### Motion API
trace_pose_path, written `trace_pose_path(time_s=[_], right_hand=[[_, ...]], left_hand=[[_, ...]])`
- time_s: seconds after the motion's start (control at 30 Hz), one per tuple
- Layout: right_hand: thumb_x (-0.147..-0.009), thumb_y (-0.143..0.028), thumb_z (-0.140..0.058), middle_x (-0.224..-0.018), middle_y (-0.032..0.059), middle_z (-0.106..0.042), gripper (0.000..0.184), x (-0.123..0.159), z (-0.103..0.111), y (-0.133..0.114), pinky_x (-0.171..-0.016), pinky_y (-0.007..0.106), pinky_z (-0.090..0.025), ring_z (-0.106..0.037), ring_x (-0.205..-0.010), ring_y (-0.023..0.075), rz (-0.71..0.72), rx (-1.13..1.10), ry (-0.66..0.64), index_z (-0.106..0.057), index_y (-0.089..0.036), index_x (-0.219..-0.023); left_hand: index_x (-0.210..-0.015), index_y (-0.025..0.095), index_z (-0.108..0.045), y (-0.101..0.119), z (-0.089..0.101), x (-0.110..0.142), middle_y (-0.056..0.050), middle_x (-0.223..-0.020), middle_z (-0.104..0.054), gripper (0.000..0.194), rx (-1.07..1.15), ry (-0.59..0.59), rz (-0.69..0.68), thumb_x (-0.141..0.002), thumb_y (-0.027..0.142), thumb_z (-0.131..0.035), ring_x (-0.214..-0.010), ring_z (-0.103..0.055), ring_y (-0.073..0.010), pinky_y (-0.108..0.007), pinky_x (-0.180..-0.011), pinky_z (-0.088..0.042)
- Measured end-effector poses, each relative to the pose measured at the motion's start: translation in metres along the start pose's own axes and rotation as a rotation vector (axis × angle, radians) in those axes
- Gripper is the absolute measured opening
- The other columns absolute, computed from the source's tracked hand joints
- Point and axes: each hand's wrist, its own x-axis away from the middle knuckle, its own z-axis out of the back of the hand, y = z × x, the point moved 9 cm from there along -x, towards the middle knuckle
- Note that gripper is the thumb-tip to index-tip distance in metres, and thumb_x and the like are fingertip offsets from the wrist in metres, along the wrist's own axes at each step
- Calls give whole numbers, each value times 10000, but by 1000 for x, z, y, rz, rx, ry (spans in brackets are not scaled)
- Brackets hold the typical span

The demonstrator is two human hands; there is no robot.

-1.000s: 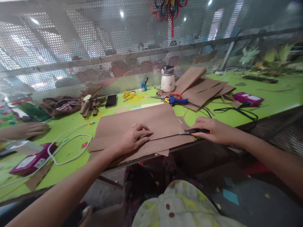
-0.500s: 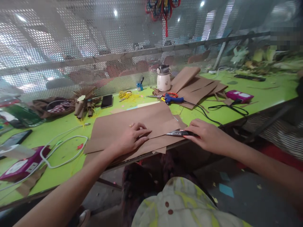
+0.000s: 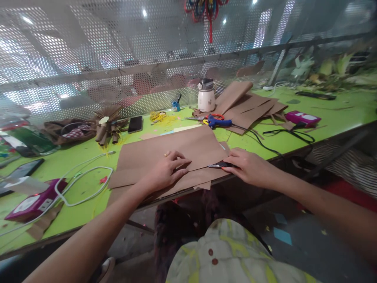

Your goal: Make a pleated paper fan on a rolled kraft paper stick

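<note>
A large sheet of brown kraft paper (image 3: 165,145) lies folded near the front edge of the table. My left hand (image 3: 172,169) rests on it with the fingers spread, pressing near a straight slit or fold line. In my right hand (image 3: 243,165) is a slim dark utility knife (image 3: 219,165). Its tip points left and touches the paper at the right end of that line. Fingers cover most of the knife's handle.
Behind the paper lie a blue glue gun (image 3: 218,121), orange-handled scissors (image 3: 216,116) and a white bottle (image 3: 206,96). More brown paper (image 3: 250,110) is piled at back right. A white cable (image 3: 84,204) and a purple power strip (image 3: 37,200) lie left.
My right hand has shifted slightly left with the knife, which now shows more edge-on. My left hand stays in place on the paper. The view has shifted a little.
</note>
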Motion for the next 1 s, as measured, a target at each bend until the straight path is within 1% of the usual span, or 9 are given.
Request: trace_pose_path(time_s=[0.13,0.27,0.4,0.57,0.77,0.87,1.0], right_hand=[[-916,-280,-467,-863,95,-572,231,7,0,1,-710,327,-443,-543,-807,204,36,-65,-26,-658,-152,-934],[-914,-292,-475,-863,95,-580,241,13,3,6,-717,322,-444,-549,-818,205,20,-98,-42,-664,-164,-991],[-905,-288,-495,-885,97,-590,233,6,3,1,-742,326,-442,-561,-835,205,14,-104,-36,-671,-162,-992],[-905,-291,-492,-866,90,-586,235,-9,-3,-10,-730,324,-436,-561,-832,206,-19,-88,-40,-682,-160,-944],[-909,-303,-485,-843,77,-569,245,-20,-10,-17,-721,310,-431,-553,-806,192,-10,-73,-57,-680,-158,-937],[-911,-302,-481,-842,78,-566,246,-20,-11,-18,-721,309,-429,-549,-808,192,1,-78,-57,-678,-157,-935],[-918,-293,-465,-840,82,-563,255,-10,-9,-20,-723,306,-431,-548,-807,191,4,-103,-76,-676,-152,-945]], left_hand=[[-1190,211,-612,-2,0,-1,-98,-1112,-536,372,2,3,1,-908,388,-446,-1012,-496,-203,-394,-961,-382],[-1193,212,-612,-3,-1,-2,-98,-1114,-534,374,20,-3,7,-905,388,-452,-1018,-498,-204,-393,-969,-381],[-1209,199,-600,-5,-1,-1,-100,-1123,-529,395,61,-21,22,-912,398,-433,-1034,-498,-203,-380,-976,-380],[-1242,204,-561,-7,1,-1,-92,-1120,-541,415,146,-42,42,-962,348,-290,-1045,-495,-195,-367,-985,-373],[-1205,165,-557,-10,4,0,-108,-1112,-551,401,211,-3,40,-965,333,-283,-1044,-496,-201,-358,-972,-382],[-1203,160,-553,-11,3,1,-106,-1101,-551,399,213,12,35,-967,328,-279,-1026,-499,-192,-349,-960,-385],[-1197,165,-554,-13,1,0,-100,-1079,-550,385,219,25,24,-965,333,-297,-1001,-503,-183,-328,-933,-398]])
